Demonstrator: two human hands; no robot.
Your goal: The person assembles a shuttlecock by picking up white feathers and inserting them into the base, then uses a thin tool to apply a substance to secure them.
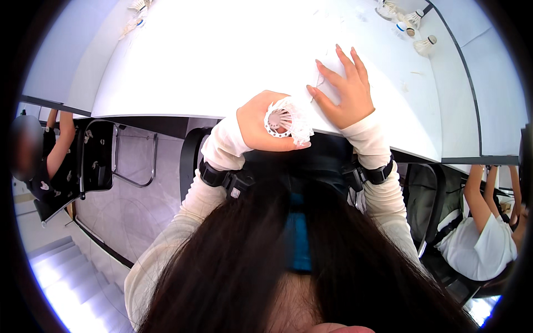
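Grip of the left hand (261, 123) is closed around a white shuttlecock (284, 120) at the near edge of the white desk (222, 61); its open feather end faces the camera, long axis running away from view. Right hand (344, 91) lies flat and open on the desk, just beside, holding nothing.

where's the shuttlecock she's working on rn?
Head view, centre: the shuttlecock is held in the left hand at the white table's near edge, beside the right hand resting flat.
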